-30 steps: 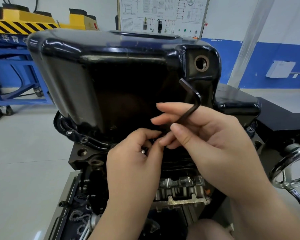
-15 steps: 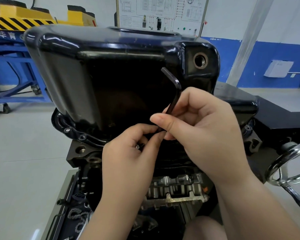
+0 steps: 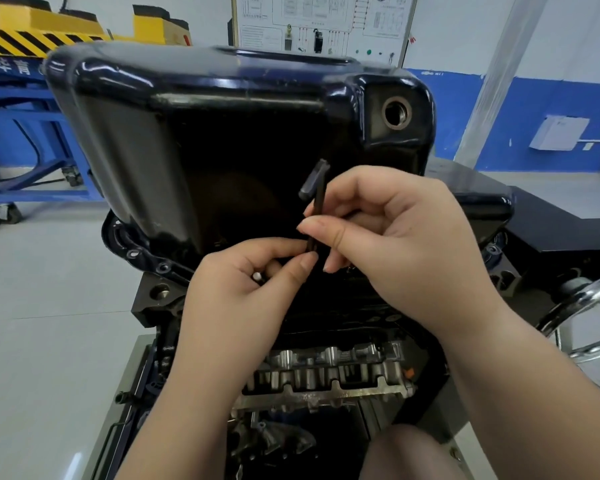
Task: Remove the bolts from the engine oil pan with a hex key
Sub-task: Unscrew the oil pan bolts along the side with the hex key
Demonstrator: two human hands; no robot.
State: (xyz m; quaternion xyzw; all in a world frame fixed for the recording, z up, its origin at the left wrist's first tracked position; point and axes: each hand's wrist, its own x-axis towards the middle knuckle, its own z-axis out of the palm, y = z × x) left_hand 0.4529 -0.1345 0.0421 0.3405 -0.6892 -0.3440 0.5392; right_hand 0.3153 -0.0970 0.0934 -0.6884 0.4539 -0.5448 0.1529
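Right hand (image 3: 395, 237) pinches the hex key (image 3: 317, 202) by its shaft; left hand (image 3: 243, 299) pinches its lower end beside the oil pan (image 3: 153, 133) flange. Advisable: seat the key fully, square to the hidden bolt.

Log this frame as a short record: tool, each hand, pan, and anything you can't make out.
tool: hex key, long arm near upright, bend at the top
right hand: pinches the key's shaft
left hand: thumb and forefinger pinch the key's lower end
oil pan: black, glossy, sitting on the engine; drain hole open at upper right
unclear: key tip and bolt hidden behind fingers; small pale piece among the left fingers, unidentifiable
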